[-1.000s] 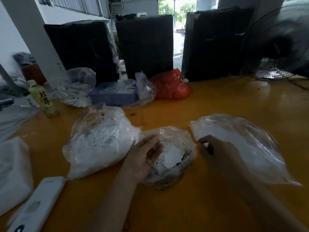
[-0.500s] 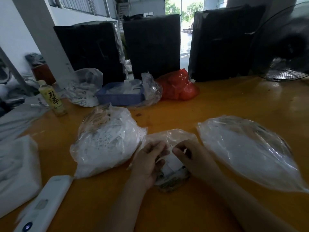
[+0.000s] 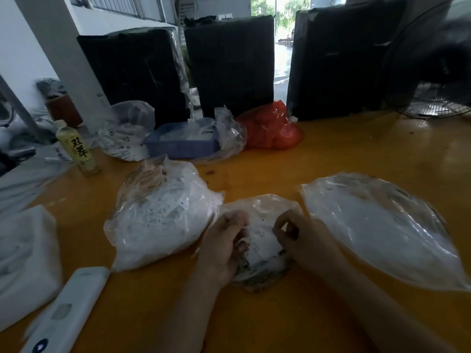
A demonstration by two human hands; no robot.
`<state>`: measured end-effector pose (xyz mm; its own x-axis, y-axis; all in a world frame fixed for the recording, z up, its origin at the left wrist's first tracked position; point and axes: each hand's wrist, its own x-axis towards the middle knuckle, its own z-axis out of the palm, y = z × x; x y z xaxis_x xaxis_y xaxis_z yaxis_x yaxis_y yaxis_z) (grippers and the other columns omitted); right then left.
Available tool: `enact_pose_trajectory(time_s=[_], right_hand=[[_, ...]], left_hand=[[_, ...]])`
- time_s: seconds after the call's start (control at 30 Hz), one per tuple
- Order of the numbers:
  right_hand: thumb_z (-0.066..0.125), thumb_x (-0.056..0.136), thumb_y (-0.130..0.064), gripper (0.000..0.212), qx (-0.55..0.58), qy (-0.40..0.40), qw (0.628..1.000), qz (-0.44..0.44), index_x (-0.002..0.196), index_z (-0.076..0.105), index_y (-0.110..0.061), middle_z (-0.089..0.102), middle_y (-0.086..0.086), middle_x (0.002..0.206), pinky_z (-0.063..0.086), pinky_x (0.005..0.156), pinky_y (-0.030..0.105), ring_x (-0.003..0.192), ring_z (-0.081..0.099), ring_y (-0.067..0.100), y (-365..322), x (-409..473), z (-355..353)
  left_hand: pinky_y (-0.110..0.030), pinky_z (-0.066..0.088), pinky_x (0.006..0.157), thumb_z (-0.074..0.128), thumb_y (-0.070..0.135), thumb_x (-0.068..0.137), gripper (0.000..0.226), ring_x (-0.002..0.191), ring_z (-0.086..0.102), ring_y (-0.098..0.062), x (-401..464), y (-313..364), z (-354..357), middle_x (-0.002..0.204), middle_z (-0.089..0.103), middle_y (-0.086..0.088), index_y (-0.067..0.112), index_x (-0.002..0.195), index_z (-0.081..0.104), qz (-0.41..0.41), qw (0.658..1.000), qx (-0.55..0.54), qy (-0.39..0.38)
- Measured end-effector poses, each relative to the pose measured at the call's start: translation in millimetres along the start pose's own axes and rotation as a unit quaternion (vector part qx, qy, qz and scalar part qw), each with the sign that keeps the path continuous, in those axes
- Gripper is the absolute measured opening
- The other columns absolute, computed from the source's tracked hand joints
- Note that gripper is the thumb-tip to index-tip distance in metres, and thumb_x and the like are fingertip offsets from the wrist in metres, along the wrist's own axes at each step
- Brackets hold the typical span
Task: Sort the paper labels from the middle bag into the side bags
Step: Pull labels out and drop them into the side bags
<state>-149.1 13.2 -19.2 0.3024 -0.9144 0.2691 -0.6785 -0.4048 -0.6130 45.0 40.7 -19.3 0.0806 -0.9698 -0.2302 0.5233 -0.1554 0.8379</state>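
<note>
Paper labels (image 3: 260, 238): white printed slips, heaped at the mouth of the middle bag, between the two hands.
Middle bag (image 3: 257, 207): small clear plastic bag, lying on the bench nearest the person, crumpled; its left edge touches the left bag.
Left hand (image 3: 224, 245): rests at the left side of the middle bag, fingers curled in against the labels and the plastic; whether it pinches a slip cannot be told.
Right hand (image 3: 303, 240): at the right side of the same bag, thumb and forefinger pinched together over the pile; a sliver of white shows at the fingertips, blurred. The two hands are close together, not touching.
Left bag (image 3: 158, 212): clear, bulging, well filled with white printed slips.
Right bag (image 3: 377, 225): clear, flatter, lying on its side just beside the right hand; contents pale and indistinct.
Bench (image 3: 356, 149): orange-yellow top, carrying all three bags.
Near left: a white oblong device (image 3: 63, 312) at the bench edge, and a white folded bundle (image 3: 25, 256) beside it.
Far side: a drink bottle (image 3: 77, 149) upright; a clear bag with printed marks (image 3: 122, 133); a blue tray (image 3: 183, 143) inside loose plastic; a red bag (image 3: 272, 126).
Behind: three black-wrapped bundles (image 3: 229, 64) standing upright; a fan (image 3: 433, 72) at far right.
</note>
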Motion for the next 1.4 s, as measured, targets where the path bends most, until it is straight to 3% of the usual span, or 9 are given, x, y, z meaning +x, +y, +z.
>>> enact_pose_trajectory(time_s=[0.17, 0.27, 0.37, 0.5, 0.67, 0.83, 0.97, 1.2, 1.4], right_hand=[[0.071, 0.09, -0.035, 0.009, 0.184, 0.036, 0.982, 0.035, 0.094, 0.067, -0.028, 0.076, -0.016, 0.081, 0.059, 0.061, 0.02, 0.068, 0.072, 0.0, -0.1, -4.8, -15.4], [0.074, 0.083, -0.044, 0.016, 0.177, 0.045, 0.981, 0.073, 0.089, 0.07, -0.03, 0.074, -0.02, 0.074, 0.057, 0.061, 0.018, 0.068, 0.071, -0.003, 4.1, -4.8, -11.5], [0.081, 0.082, -0.033, 0.016, 0.168, 0.086, 0.978, 0.088, 0.086, 0.066, -0.038, 0.071, -0.024, 0.073, 0.051, 0.058, 0.007, 0.074, 0.067, -0.013, 8.1, -3.6, -7.4], [0.078, 0.087, -0.029, 0.035, 0.176, 0.079, 0.976, 0.102, 0.109, 0.053, -0.04, 0.072, -0.022, 0.094, 0.053, 0.062, 0.011, 0.087, 0.067, -0.007, 10.4, -0.8, -7.6], [0.066, 0.096, -0.019, 0.02, 0.221, 0.078, 0.968, 0.092, 0.105, 0.06, -0.035, 0.067, -0.021, 0.099, 0.05, 0.066, 0.005, 0.091, 0.063, -0.008, 10.9, -2.9, -6.7], [0.062, 0.099, -0.017, 0.009, 0.24, 0.117, 0.961, 0.066, 0.102, 0.066, -0.024, 0.07, -0.015, 0.088, 0.05, 0.058, 0.01, 0.077, 0.066, -0.004, 7.1, -4.4, -8.9], [0.061, 0.1, -0.021, 0.007, 0.254, 0.101, 0.96, 0.055, 0.101, 0.065, -0.027, 0.072, -0.012, 0.077, 0.047, 0.052, 0.011, 0.064, 0.068, 0.003, 6.2, -6.0, -9.1], [0.063, 0.098, -0.02, 0.025, 0.186, 0.09, 0.978, 0.002, 0.094, 0.058, -0.044, 0.069, -0.017, 0.079, 0.053, 0.059, 0.013, 0.069, 0.068, 0.001, -1.6, -9.6, -8.0], [0.064, 0.098, -0.015, 0.016, 0.155, 0.126, 0.98, -0.004, 0.103, 0.061, -0.03, 0.064, -0.018, 0.083, 0.051, 0.062, 0.01, 0.072, 0.067, 0.0, -1.6, -9.5, -6.0]], left_hand=[[-0.023, 0.062, 0.062, 0.074, 0.005, 0.081, 0.009, 0.081, 0.078, -0.02, 1.2, -2.6, -0.2, 0.094, 0.078, -0.015, 0.008, 0.087, 0.069, -0.016, 0.997, -0.07, -0.002], [-0.025, 0.063, 0.069, 0.075, -0.001, 0.078, 0.016, 0.087, 0.079, -0.026, 1.9, -5.1, 0.6, 0.095, 0.077, -0.02, 0.003, 0.092, 0.068, -0.002, 0.996, -0.086, -0.006], [-0.024, 0.063, 0.073, 0.079, 0.001, 0.073, 0.036, 0.094, 0.079, -0.029, 3.3, -6.9, 1.0, 0.102, 0.077, -0.022, -0.002, 0.107, 0.068, 0.004, 0.998, -0.067, 0.003], [-0.025, 0.063, 0.071, 0.079, -0.002, 0.072, 0.018, 0.092, 0.079, -0.031, 5.4, -11.0, 0.0, 0.101, 0.077, -0.023, -0.001, 0.091, 0.078, -0.005, 0.998, -0.067, 0.014], [-0.021, 0.061, 0.064, 0.08, 0.011, 0.076, 0.023, 0.088, 0.08, -0.023, 3.5, -11.2, 0.3, 0.098, 0.079, -0.019, 0.004, 0.097, 0.076, 0.006, 1.0, -0.007, 0.004], [-0.022, 0.062, 0.071, 0.08, 0.006, 0.074, 0.022, 0.09, 0.08, -0.028, 4.7, -11.1, 2.7, 0.101, 0.078, -0.023, 0.001, 0.095, 0.076, 0.0, 0.999, -0.043, 0.009], [-0.026, 0.063, 0.074, 0.082, 0.004, 0.072, 0.015, 0.09, 0.079, -0.03, 5.9, -13.4, 3.9, 0.101, 0.078, -0.025, 0.004, 0.087, 0.079, 0.004, 0.999, -0.051, 0.012], [-0.026, 0.063, 0.076, 0.081, 0.001, 0.072, 0.03, 0.094, 0.079, -0.032, 5.4, -14.6, 2.9, 0.107, 0.077, -0.027, -0.002, 0.101, 0.073, 0.012, 0.999, -0.045, 0.008], [-0.025, 0.063, 0.076, 0.078, 0.002, 0.073, 0.034, 0.094, 0.079, -0.029, 3.4, -13.6, 5.0, 0.108, 0.077, -0.025, -0.003, 0.106, 0.07, 0.012, 0.999, -0.032, 0.002]])
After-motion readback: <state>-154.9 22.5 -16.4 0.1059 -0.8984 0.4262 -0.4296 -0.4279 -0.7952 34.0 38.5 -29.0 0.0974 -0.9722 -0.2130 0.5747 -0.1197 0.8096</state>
